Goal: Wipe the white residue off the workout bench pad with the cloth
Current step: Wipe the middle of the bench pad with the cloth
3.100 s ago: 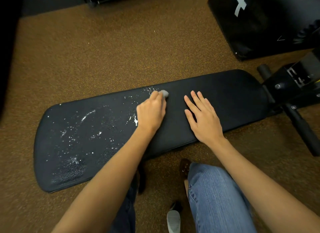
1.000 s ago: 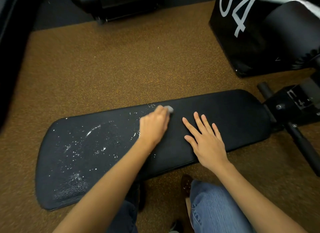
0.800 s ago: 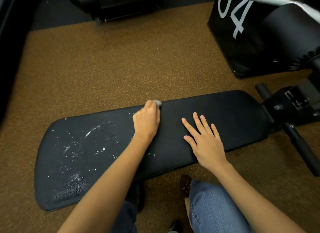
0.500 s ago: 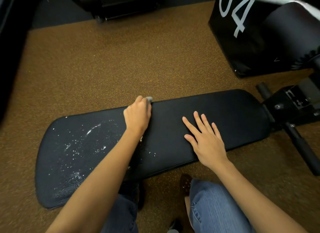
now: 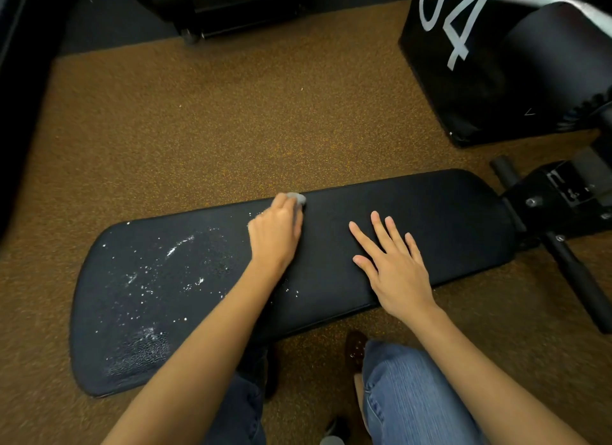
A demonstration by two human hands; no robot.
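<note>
A long black bench pad (image 5: 430,219) lies across the view. White residue (image 5: 178,246) speckles its left half, with a denser smear near the front left corner. My left hand (image 5: 275,236) grips a small grey cloth (image 5: 297,198), of which only a bit shows past the fingertips, and holds it against the pad near the far edge. My right hand (image 5: 394,265) lies flat on the pad's right half with fingers spread, holding nothing.
Brown speckled carpet (image 5: 231,120) surrounds the bench. The bench's black frame and handle bar (image 5: 576,272) stick out at the right. A black box marked "04" (image 5: 463,63) stands at the far right, dark equipment at the far edge. My jeans-clad legs (image 5: 407,398) are below.
My left hand with the cloth swept left along the pad's far edge, then came back to the right. My right hand has stayed flat in place.
</note>
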